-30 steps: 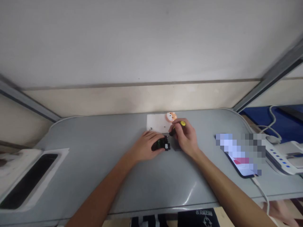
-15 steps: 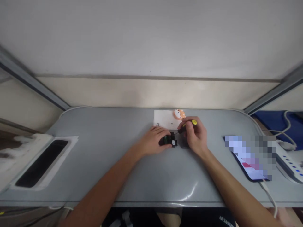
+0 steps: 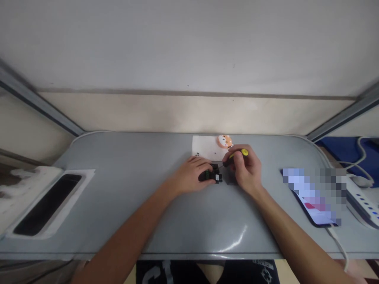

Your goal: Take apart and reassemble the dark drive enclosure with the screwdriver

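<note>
My left hand [image 3: 191,175] is closed around the left part of a small black device [image 3: 218,178], holding it down on the grey table. A bit of green circuit board and a small white patch show on the device; its exact kind I cannot tell. In my right hand [image 3: 249,169] is a screwdriver [image 3: 229,161] with a black and yellow handle, gripped at a slant. Its thin shaft points left and down to the device's right end. Whether the tip sits in a screw is too small to see.
Behind the hands lies white paper [image 3: 203,146] with several tiny dark pieces, and an orange-and-white animal-face item [image 3: 225,141] at its corner. A dark phone [image 3: 49,205] is at left. A lit phone [image 3: 314,205] with a cable and a power strip [image 3: 364,205] are at right.
The view has shifted slightly. Both hands keep their hold on the device and the screwdriver, and the screwdriver has hardly moved.
</note>
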Demonstrator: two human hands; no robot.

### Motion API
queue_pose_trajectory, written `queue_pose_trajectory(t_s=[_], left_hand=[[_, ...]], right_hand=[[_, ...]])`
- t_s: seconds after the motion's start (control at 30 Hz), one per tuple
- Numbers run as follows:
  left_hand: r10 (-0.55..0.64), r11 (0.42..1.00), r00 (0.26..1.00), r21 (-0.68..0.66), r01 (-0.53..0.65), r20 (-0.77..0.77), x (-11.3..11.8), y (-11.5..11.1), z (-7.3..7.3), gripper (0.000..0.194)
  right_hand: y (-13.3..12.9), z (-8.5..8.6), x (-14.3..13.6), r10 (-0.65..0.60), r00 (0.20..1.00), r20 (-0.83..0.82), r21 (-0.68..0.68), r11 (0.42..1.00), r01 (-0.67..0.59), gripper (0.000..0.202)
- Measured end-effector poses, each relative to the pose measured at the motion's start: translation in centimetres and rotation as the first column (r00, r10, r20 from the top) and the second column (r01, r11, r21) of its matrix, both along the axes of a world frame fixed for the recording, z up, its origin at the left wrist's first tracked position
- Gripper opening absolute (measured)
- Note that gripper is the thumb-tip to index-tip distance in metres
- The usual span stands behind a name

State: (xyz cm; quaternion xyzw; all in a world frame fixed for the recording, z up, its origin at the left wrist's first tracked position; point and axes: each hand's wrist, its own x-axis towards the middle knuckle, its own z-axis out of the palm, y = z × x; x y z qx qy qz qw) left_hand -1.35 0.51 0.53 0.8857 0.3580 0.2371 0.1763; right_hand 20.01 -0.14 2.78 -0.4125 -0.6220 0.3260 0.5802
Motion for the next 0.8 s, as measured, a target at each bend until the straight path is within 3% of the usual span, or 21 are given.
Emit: queue_pose_trajectory(t_s=[0.33, 0.5, 0.6, 0.7, 0.8], left_hand=[[-0.007, 1.000, 1.000, 0.009, 0.007, -0.004, -0.2, 0.1, 0.0, 0.018], [-0.007, 1.000, 1.000, 0.022, 0.007, 0.008, -0.2, 0.3, 0.0, 0.017], [-0.018, 0.999, 0.999, 0.042, 0.017, 0.036, -0.3, 0.3, 0.1, 0.017], [-0.024, 0.999, 0.999, 0.046, 0.021, 0.048, -0.4, 0.3, 0.1, 0.018], [-0.027, 0.999, 0.999, 0.029, 0.026, 0.044, -0.3, 0.4, 0.1, 0.019]], right_hand=[[0.6, 0.5, -0.4, -0.032, 0.999, 0.001, -0.064, 0.997, 0.032, 0.022], [1.9, 1.2, -1.6, -0.087, 0.996, -0.017, 0.001, 0.996, 0.087, 0.029], [3.1, 2.0, -2.6, 0.028, 0.998, -0.058, -0.008, 1.000, -0.029, 0.029], [3.8, 2.3, -3.1, 0.199, 0.951, -0.235, -0.050, 0.975, -0.217, 0.028], [3.6, 2.0, -3.0, 0.225, 0.926, -0.304, -0.100, 0.959, -0.266, 0.032]])
